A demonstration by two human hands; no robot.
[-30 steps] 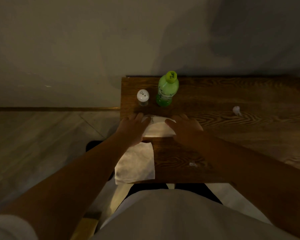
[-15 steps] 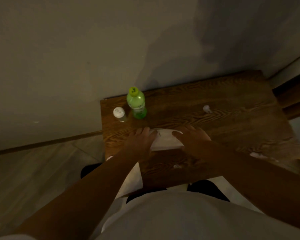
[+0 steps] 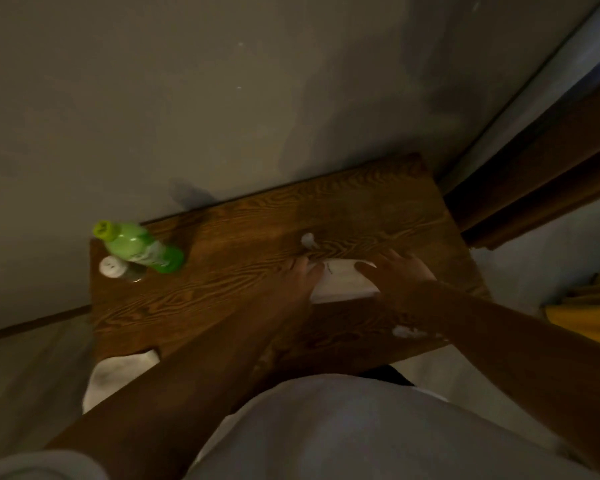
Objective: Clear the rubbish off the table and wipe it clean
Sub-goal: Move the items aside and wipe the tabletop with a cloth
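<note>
A folded white cloth lies flat on the dark wooden table. My left hand presses on its left edge and my right hand presses on its right edge, fingers spread flat. A small white crumpled scrap sits just beyond the cloth. More white crumbs lie near the table's front right edge, beside my right forearm.
A green bottle and a white-capped shaker stand at the table's far left corner. A second white cloth hangs off the front left edge. The wall runs behind the table; a brown frame and something yellow are at right.
Both hands have slid the white cloth rightward across the table, away from the bottle and shaker, to just below the crumpled scrap. The view has swung and tilted.
</note>
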